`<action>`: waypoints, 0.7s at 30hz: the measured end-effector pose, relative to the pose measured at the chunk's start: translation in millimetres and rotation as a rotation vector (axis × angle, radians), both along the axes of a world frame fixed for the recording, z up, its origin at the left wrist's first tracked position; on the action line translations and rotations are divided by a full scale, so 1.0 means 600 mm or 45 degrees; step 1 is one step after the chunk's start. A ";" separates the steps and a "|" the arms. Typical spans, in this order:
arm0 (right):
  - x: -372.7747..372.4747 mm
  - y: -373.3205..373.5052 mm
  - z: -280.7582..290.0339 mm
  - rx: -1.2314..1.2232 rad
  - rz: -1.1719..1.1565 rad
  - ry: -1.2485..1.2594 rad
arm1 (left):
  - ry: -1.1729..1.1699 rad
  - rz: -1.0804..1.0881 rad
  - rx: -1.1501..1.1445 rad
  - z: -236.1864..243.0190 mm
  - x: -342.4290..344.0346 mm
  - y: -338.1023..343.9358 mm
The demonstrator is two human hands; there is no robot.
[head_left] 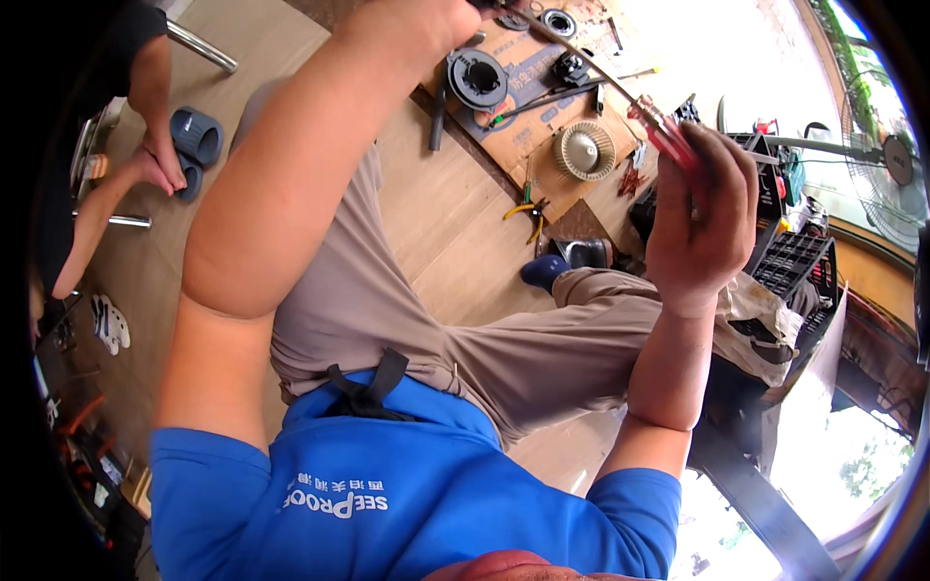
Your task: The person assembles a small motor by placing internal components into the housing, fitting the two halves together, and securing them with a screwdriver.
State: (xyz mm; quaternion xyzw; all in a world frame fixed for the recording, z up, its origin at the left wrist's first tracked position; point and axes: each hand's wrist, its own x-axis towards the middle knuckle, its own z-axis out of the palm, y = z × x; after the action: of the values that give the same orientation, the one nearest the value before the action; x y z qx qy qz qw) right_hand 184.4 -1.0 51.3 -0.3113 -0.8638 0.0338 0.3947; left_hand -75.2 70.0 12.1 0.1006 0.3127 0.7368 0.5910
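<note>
My right hand point(705, 218) is wrapped round the red handle of a screwdriver point(666, 136). The long thin shaft runs up and to the left, toward my left hand point(441, 21) at the top edge. Most of my left hand's fingers are cut off there, beside a dark part that I cannot make out. Below the shaft lies a sheet of cardboard point(523, 145) on the floor. On it rest a round blower wheel point(585, 151), a dark round housing point(478, 79) and a small black part point(570, 68).
Yellow-handled pliers point(531, 209) lie by the cardboard's near edge. Black crates point(794, 261) and a standing fan point(886, 165) are at the right. At the left, another person's hands point(160, 165) are above grey-blue slippers point(197, 136); a metal stool leg point(201, 46) juts in.
</note>
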 end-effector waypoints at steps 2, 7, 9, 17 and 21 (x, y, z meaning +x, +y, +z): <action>0.002 -0.001 0.001 0.012 -0.013 -0.023 | 0.009 -0.046 -0.121 0.002 0.004 -0.005; 0.002 -0.007 0.010 -0.038 -0.026 -0.021 | -0.082 -0.039 0.016 -0.007 0.001 -0.005; 0.004 -0.007 0.011 -0.076 -0.029 -0.007 | -0.086 -0.041 0.012 -0.008 0.003 -0.003; -0.006 -0.007 0.015 -0.098 0.061 -0.001 | -0.003 0.000 -0.011 -0.004 0.000 -0.007; -0.002 -0.007 0.011 -0.122 0.022 0.006 | -0.030 -0.087 0.072 -0.010 -0.005 -0.003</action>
State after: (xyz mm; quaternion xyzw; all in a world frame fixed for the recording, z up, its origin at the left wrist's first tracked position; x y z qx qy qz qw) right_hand 183.2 -5.1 58.0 -0.3222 -0.8629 0.0792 0.3811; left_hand -78.1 68.2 6.0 0.1191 0.2810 0.7258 0.6165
